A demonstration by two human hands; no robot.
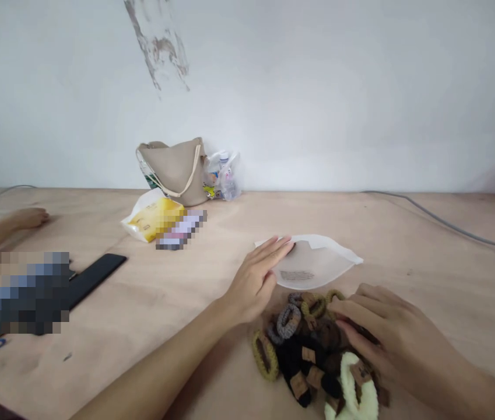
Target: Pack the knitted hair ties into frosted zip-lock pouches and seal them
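My left hand [258, 277] lies with fingers stretched out across the left part of a frosted white plastic bag [317, 265], which has small dark print. A small dark spot shows by its fingertips. My right hand [387, 326] is closed at the right side of a pile of fuzzy hair ties, and a dark brown hair tie [363, 331] shows between its thumb and fingers. In the pile are a grey hair tie [288, 321], an olive hair tie [264, 356], several black hair ties [295, 364] with brown tags, and a cream hair tie [347, 385].
Against the wall stand a beige handbag [181, 166] and a clear plastic bag [227, 178] with a bottle. A yellow packet [155, 219] and a blurred-out flat item [181, 230] lie before them. Another person's hand [31, 217] rests at left, beyond a black flat object [98, 277]. A grey cable [443, 219] crosses the right.
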